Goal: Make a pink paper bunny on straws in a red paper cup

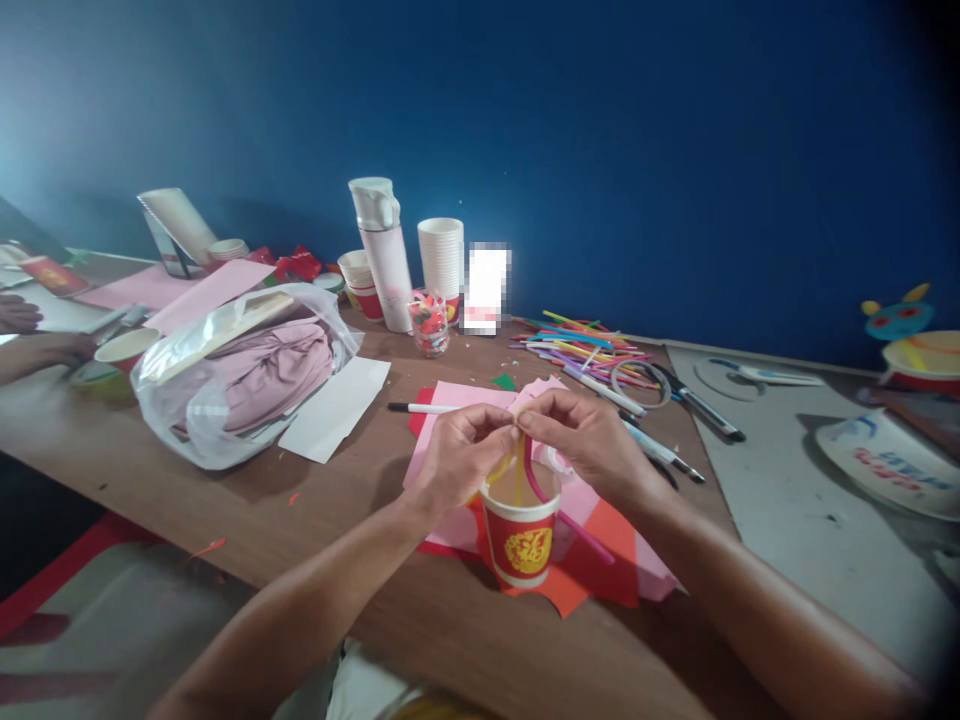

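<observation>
My left hand (pixel 472 448) and my right hand (pixel 581 430) meet above a red and white paper cup (pixel 521 548) with a yellow emblem. Fingertips of both hands pinch the top of a thin yellow straw (pixel 520 475) that reaches down into the cup. The exact grip point is partly hidden by the fingers. A magenta straw (pixel 534 480) bends down from near my right fingers across the cup's rim, and a magenta length (pixel 589 538) shows to the cup's right. The cup stands upright on pink (pixel 442 470) and orange-red paper (pixel 611 545).
Colourful straws (pixel 585 345), pens, a tape ring (pixel 640 384) and a cutter (pixel 701 405) lie at the right. Behind stand a bottle (pixel 386 260), stacked cups (pixel 441 250) and a plastic cup of scraps (pixel 429 330). A plastic bag (pixel 247 380) and another person's hand (pixel 52 355) are leftward.
</observation>
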A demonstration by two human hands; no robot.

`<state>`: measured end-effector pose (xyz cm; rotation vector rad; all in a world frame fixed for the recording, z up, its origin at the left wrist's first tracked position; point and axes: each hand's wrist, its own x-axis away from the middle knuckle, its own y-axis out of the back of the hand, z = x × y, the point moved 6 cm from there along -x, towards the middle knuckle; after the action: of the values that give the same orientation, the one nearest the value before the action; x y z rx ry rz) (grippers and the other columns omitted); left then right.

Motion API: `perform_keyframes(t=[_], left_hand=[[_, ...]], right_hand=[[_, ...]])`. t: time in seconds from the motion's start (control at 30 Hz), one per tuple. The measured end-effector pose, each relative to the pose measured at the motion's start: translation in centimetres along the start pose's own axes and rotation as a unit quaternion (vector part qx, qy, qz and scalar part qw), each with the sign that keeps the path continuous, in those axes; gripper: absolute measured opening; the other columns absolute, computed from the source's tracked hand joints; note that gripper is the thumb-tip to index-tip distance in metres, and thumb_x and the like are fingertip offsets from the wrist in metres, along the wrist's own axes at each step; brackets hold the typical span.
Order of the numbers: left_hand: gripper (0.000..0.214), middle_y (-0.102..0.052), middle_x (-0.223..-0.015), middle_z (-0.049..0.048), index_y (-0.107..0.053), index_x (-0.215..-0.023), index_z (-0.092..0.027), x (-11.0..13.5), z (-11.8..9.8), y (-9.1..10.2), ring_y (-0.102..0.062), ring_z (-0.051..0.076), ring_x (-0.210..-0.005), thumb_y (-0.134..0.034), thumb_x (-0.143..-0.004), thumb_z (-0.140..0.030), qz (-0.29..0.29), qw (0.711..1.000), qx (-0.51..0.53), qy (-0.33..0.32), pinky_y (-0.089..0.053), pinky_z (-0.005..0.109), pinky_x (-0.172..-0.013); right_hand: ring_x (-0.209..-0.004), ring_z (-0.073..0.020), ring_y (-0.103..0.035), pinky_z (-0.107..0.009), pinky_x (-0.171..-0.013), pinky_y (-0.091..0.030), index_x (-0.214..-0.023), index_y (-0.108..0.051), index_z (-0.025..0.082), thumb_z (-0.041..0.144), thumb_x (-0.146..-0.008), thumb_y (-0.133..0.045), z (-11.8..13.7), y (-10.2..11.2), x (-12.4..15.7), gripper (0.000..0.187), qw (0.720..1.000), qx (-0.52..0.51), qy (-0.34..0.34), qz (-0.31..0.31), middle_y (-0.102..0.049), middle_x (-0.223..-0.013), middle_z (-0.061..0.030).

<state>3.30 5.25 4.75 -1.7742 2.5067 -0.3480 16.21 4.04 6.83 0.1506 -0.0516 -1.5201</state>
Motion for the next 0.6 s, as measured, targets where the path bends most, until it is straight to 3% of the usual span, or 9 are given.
perform_keyframes(t=[0.2, 0.33, 0.53, 0.6], left_hand=[[0.024, -0.066, -0.07, 0.0025, -0.068, -0.077, -0.013, -0.06, 0.6, -0.52, -0.058, 0.012, -0.062, -0.075, -0.063, -0.031, 0.037, 0.997, 0.053, 0.04, -0.043, 0.024, -0.06], [0.029, -0.065, -0.069, 0.0031, -0.068, -0.079, -0.011, -0.22, 0.63, -0.64, -0.059, 0.014, -0.066, -0.076, -0.06, -0.032, 0.06, 0.996, 0.041, 0.05, -0.043, 0.025, -0.063], [0.027, -0.061, -0.065, 0.0013, -0.067, -0.073, -0.012, -0.46, 0.67, -0.11, -0.056, 0.012, -0.062, -0.074, -0.063, -0.036, 0.042, 0.999, 0.011, 0.018, -0.042, 0.024, -0.06], [0.026, -0.06, -0.065, 0.001, -0.066, -0.073, -0.013, -0.46, 0.64, -0.06, -0.056, 0.012, -0.062, -0.073, -0.064, -0.036, 0.038, 0.999, -0.005, 0.006, -0.043, 0.024, -0.061]], right_hand=[[-0.064, -0.0126, -0.053, -0.027, -0.063, -0.042, -0.066, -0.06, 0.016, 0.03, -0.076, -0.062, 0.31, 0.47, 0.15, 0.017, 0.996, 0.054, 0.059, -0.043, -0.06, -0.065, -0.0005], [-0.065, -0.0128, -0.054, -0.027, -0.064, -0.043, -0.069, -0.06, 0.016, 0.033, -0.077, -0.062, 0.33, 0.37, 0.06, 0.018, 0.995, 0.048, 0.076, -0.037, -0.061, -0.067, -0.0006], [-0.077, -0.0158, -0.058, -0.03, -0.072, -0.046, -0.091, -0.066, 0.017, 0.038, -0.072, -0.066, -0.12, 0.22, -0.22, 0.028, 0.999, 0.013, 0.042, -0.021, -0.065, -0.082, -0.004], [-0.076, -0.0157, -0.059, -0.029, -0.071, -0.046, -0.088, -0.067, 0.017, 0.038, -0.071, -0.067, -0.12, 0.1, -0.25, 0.027, 0.999, 0.012, 0.035, -0.013, -0.065, -0.081, -0.0037]])
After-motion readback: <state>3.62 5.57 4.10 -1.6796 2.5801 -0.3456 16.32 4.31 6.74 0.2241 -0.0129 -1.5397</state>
